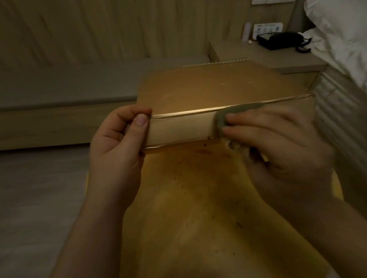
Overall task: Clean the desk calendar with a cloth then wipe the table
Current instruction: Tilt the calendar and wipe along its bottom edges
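While wiping: right hand [271,141] grip presses cloth [220,120] on calendar [196,90] base.
Left hand [117,143]: grip pinches calendar's left end.
Left: surface [194,214] unwiped.

The desk calendar [207,89] looks like matt brown card, bound along its 12 o'clock edge with a thin metal wire coil [216,62]; its lower fold catches a glossy line of light, and the pale panel under it is smooth. The cloth [220,123], pinched under the right hand [283,151], is grey, soft and slightly fuzzy. The table [205,213] is yellowish wood, smooth but speckled with dark marks. At 1 o'clock the telephone [280,39] is glossy black plastic; the pillow [348,31] is white matt fabric.
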The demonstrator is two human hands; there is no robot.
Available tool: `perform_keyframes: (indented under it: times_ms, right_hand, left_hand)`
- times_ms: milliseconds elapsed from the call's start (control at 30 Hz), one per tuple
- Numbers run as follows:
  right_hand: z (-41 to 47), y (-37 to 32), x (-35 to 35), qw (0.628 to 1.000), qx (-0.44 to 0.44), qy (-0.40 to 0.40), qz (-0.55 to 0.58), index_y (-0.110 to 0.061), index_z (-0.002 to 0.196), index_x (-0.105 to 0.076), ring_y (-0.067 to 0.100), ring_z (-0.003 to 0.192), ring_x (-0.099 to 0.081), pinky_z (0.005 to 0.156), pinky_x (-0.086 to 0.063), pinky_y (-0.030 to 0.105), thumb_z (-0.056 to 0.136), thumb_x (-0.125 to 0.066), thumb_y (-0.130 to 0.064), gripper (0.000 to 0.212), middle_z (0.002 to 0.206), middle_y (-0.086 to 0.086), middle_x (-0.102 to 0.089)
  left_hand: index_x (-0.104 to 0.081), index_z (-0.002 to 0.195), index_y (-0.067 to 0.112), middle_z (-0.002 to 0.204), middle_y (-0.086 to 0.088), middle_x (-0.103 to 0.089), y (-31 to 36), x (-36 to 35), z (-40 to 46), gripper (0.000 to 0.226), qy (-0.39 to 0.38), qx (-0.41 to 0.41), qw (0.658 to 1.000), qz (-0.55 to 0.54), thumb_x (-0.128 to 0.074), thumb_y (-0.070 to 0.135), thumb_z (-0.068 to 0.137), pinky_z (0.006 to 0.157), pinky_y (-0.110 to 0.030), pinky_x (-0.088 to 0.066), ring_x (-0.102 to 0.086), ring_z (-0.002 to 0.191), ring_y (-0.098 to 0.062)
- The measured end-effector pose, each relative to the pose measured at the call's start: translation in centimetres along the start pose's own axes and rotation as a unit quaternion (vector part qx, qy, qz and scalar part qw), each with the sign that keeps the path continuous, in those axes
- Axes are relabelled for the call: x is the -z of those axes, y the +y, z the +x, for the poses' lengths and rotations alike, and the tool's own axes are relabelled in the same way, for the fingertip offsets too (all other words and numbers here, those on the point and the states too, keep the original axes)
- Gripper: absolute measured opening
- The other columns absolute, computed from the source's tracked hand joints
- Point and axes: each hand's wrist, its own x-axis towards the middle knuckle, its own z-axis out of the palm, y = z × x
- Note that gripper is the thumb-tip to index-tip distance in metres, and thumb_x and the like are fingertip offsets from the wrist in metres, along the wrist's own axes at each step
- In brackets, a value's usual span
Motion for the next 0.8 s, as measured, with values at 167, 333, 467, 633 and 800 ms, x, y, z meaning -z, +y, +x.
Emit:
perform_keyframes:
  times_ms: [167,333,467,633,800]
  right_hand:
    - [1.2,-4.3,-3.7,0.996,0.021,-0.022,0.079,-0.003,0.109,-0.081,0.03,0.105,-0.072,0.097,-0.055,0.037,0.106,-0.057,-0.01,0.026,0.118,0.012,-0.079]
    - [0.9,-4.9,-4.6,0.996,0.036,-0.038,0.066,-0.005,0.113,-0.081,0.029,0.109,-0.071,0.095,-0.057,0.04,0.104,-0.068,-0.01,0.017,0.122,0.011,-0.078]
    - [-0.1,-2.5,-2.7,0.998,0.032,-0.033,0.036,-0.006,0.113,-0.081,0.028,0.11,-0.07,0.101,-0.054,0.034,0.099,-0.076,-0.008,0.015,0.123,0.008,-0.077]
    - [-1.6,2.7,1.6,0.999,0.012,-0.013,-0.043,-0.012,0.112,-0.079,0.029,0.108,-0.07,0.108,-0.043,0.027,0.104,-0.066,-0.014,0.016,0.124,0.002,-0.073]
    - [-4.0,9.4,4.9,0.998,-0.039,-0.019,-0.05,-0.037,0.13,-0.065,0.028,0.123,-0.067,0.107,-0.05,0.052,0.1,-0.068,-0.016,0.037,0.139,-0.007,-0.067]
  left_hand:
    - [-0.08,0.088,0.034,0.083,0.012,-0.073,0.1,-0.3,-0.2,0.022,-0.009,0.002,1.0,-0.011,-0.064,0.019,0.094,0.065,-0.029,-0.046,-0.061,0.072,-0.007]
    - [-0.08,0.089,0.033,0.083,0.012,-0.074,0.4,-0.1,-0.1,0.028,-0.031,-0.009,0.999,-0.023,-0.059,0.015,0.096,0.059,-0.02,-0.052,-0.064,0.07,-0.003]
    - [-0.08,0.089,0.036,0.086,0.013,-0.074,0.4,0.0,0.0,0.029,-0.039,-0.006,0.999,-0.007,-0.059,0.017,0.096,0.063,-0.023,-0.054,-0.065,0.075,-0.003]
    - [-0.079,0.091,0.037,0.09,0.015,-0.073,0.5,0.5,0.3,0.016,-0.038,-0.001,0.999,-0.005,-0.066,0.027,0.092,0.066,-0.027,-0.053,-0.063,0.079,-0.003]
    - [-0.077,0.095,0.04,0.089,0.017,-0.072,0.6,0.4,0.3,0.016,-0.085,-0.017,0.996,0.01,-0.066,0.029,0.09,0.063,-0.023,-0.053,-0.064,0.077,0.0]
